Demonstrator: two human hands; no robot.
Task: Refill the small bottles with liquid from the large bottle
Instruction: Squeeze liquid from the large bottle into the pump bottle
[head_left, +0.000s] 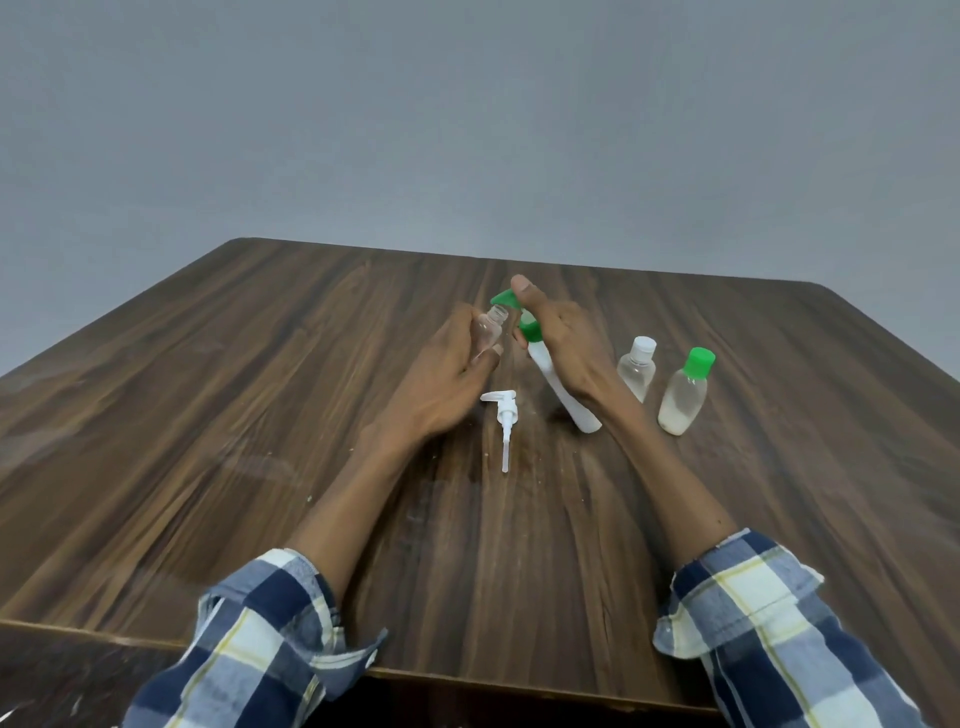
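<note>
An uncapped, seemingly empty small bottle is held mid-frame by the left hand. The large bottle, flip cap open, is gripped and tilted toward it by the right hand. No liquid is seen flowing yet. Two capped bottles wait at right, contents unclear.

Table showing dark wood-grain, smooth with a soft sheen. Small open bottle and white-capped bottle showing clear glossy plastic; green-capped bottle looking cloudy. White tube and pump head appearing matt plastic. Sleeves showing checked woven cloth.
</note>
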